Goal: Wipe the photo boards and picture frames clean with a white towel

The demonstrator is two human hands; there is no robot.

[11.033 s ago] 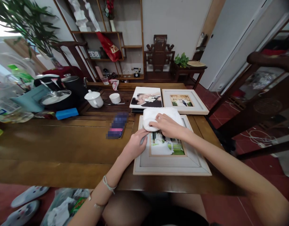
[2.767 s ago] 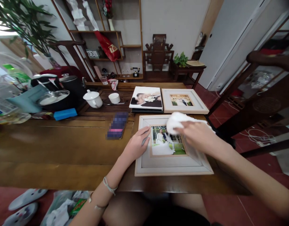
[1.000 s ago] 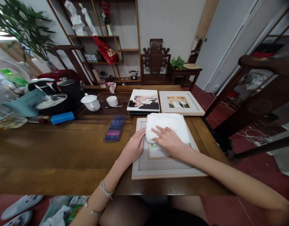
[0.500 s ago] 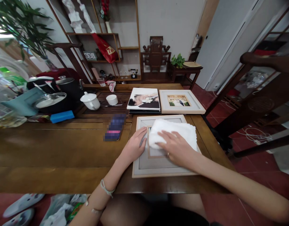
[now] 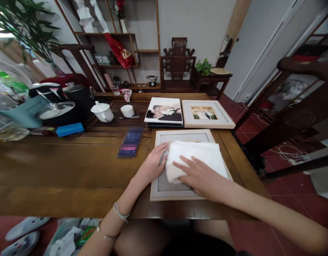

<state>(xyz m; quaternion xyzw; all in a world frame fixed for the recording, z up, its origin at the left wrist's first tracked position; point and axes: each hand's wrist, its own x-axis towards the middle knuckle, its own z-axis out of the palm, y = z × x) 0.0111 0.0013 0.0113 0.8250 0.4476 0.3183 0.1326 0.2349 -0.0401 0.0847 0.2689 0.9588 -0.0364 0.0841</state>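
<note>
A pale picture frame (image 5: 169, 190) lies flat near the table's front edge. On top of it is a folded white towel (image 5: 201, 154), which hides most of the frame's middle. My right hand (image 5: 200, 176) lies flat on the towel with its fingers spread, pressing it against the frame. My left hand (image 5: 155, 161) rests on the frame's left side, fingers stretched out and just touching or close to the towel's left edge. Nothing is held in my left hand.
Behind the frame lie a photo album (image 5: 164, 111) and another framed photo (image 5: 206, 113). A phone (image 5: 130, 143) is to the left. Farther left stand a white lidded cup (image 5: 102, 112), a small white bowl (image 5: 127, 111), a blue block (image 5: 70, 129) and a lidded pan (image 5: 57, 113).
The towel has slid toward me and slightly left across the frame, under my right hand. My left hand has barely moved. The view has shifted slightly.
</note>
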